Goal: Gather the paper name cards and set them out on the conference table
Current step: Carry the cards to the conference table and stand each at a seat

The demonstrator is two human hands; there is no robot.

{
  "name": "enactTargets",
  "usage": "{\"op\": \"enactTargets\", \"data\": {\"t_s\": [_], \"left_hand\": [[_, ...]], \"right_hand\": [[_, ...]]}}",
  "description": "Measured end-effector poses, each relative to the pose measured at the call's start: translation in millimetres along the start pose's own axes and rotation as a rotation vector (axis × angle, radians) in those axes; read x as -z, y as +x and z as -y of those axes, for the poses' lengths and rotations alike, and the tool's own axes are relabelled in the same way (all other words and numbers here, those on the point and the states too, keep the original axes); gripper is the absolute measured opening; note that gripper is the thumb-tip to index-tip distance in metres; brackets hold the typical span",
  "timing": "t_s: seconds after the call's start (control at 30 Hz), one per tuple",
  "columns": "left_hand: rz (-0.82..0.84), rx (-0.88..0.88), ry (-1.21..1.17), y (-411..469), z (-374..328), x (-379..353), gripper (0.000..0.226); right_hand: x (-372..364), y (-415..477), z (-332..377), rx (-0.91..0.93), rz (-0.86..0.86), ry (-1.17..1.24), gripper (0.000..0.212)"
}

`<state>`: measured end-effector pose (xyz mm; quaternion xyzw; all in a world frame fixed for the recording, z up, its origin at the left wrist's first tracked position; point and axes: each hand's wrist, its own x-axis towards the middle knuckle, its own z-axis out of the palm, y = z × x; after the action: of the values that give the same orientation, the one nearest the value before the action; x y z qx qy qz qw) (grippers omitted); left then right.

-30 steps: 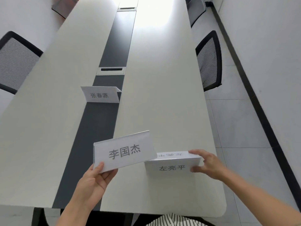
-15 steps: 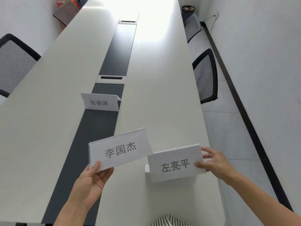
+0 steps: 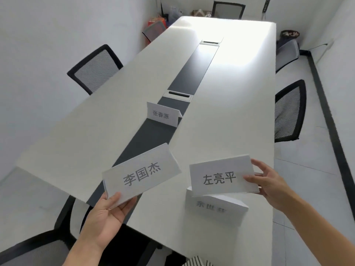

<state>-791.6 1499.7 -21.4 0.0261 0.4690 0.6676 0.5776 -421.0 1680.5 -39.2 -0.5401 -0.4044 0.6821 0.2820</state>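
Holding two name cards over the desk [image 3: 230, 102]
Head view: left hand [image 3: 107, 214] pinches the first card [image 3: 141, 174] at its lower corner, right hand [image 3: 269, 181] grips the second card [image 3: 221, 176] by its edge; third card [image 3: 215, 208] sits just under the right hand, fourth card [image 3: 162, 114] well beyond both

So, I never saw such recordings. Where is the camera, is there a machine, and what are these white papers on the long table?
There is no machine: a person works with bare hands, and the camera sits on their head, looking forward and down. The left hand holds the left card by its lower edge, above the table. The right hand pinches the right card by its side. A third card, its print blurred, sits on the table just below it in the picture. A fourth card stands farther off, by the dark strip.
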Motion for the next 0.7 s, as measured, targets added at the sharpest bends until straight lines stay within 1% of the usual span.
{"op": "enactTargets", "data": {"t_s": [0.07, 0.13, 0.27, 0.4, 0.57, 0.7], "left_hand": [[-0.048, -0.088, -0.042, -33.8, 7.1, 7.8, 0.042], [-0.110, -0.170, -0.056, -69.2, 15.1, 20.2, 0.045], [-0.262, -0.311, -0.095, -147.2, 29.2, 51.6, 0.039], [-0.447, -0.426, -0.173, -228.4, 43.7, 90.9, 0.029], [-0.629, -0.566, -0.296, -323.7, 61.5, 148.6, 0.040], [-0.764, -0.665, -0.366, -399.6, 79.4, 206.5, 0.042]], "right_hand": [[0.1, -9.8, 11.9, 0.068, 0.072, 0.060, 0.065], [-4.2, -21.0, 20.1, 0.108, 0.146, 0.102, 0.054], [-39.3, -47.6, 23.9, 0.078, 0.354, 0.110, 0.050], [-100.3, -75.8, 11.1, -0.017, 0.591, 0.000, 0.051], [-192.0, -126.0, -25.0, -0.044, 0.827, -0.137, 0.051], [-272.3, -177.0, -57.1, -0.046, 0.984, -0.238, 0.048]]}}
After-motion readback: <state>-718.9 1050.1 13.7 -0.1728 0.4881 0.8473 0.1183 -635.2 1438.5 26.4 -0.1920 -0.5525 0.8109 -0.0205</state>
